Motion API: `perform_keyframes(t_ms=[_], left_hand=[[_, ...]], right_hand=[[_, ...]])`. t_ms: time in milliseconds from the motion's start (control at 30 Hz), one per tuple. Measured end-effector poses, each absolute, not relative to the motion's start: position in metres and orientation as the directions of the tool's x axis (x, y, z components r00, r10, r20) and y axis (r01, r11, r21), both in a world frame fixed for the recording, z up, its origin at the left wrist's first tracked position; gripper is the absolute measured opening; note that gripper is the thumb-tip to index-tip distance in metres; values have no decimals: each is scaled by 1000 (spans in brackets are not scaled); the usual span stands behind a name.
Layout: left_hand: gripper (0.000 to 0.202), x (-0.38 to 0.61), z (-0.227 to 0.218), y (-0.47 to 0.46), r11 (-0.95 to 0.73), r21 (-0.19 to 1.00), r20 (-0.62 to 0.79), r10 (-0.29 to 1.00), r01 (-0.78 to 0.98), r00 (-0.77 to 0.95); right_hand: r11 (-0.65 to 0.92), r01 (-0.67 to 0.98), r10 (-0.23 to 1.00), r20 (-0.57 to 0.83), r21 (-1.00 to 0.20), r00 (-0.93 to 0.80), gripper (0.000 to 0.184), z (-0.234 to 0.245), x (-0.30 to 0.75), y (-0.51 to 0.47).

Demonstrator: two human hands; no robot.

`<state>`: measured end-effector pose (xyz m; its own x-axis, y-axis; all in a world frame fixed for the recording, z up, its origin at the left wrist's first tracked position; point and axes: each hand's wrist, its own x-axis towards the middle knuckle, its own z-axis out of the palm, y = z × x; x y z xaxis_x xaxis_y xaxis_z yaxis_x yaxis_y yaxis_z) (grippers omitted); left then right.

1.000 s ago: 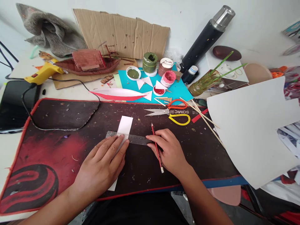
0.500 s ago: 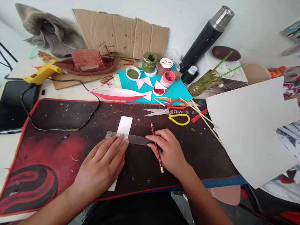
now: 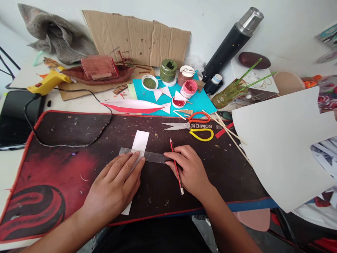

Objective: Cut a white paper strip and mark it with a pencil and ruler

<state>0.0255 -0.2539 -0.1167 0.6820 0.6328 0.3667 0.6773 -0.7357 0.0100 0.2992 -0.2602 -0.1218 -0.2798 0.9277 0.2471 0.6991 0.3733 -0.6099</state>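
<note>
Nothing moved: left hand (image 3: 113,183) flat on ruler (image 3: 156,157), right grip (image 3: 191,171) holding it and pencil (image 3: 179,180).

Looked like a hobby craft desk (image 3: 10,165) tbh, maybe at home: open paint jars (image 3: 167,72), glue gun (image 3: 46,83), little model boat (image 3: 97,80), scissors (image 3: 187,125), ruler (image 3: 156,157) and pencil (image 3: 178,173), all on or around a big mouse mat (image 3: 223,175), plus a thermos (image 3: 228,45).

Beyond your right fingers (image 3: 181,159), you can read "SOMIC" (image 3: 204,126) on the dark mat (image 3: 223,172); adjoining characters (image 3: 220,126) are unclear.
</note>
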Motion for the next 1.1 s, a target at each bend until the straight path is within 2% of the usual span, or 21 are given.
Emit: perform_keyframes(t_ms=[1100], left_hand=[[44, 23, -120, -255, -739, 7, 359, 631, 673, 688]], right_hand=[[353, 701, 936, 233, -620, -264, 18, -121, 299, -260]])
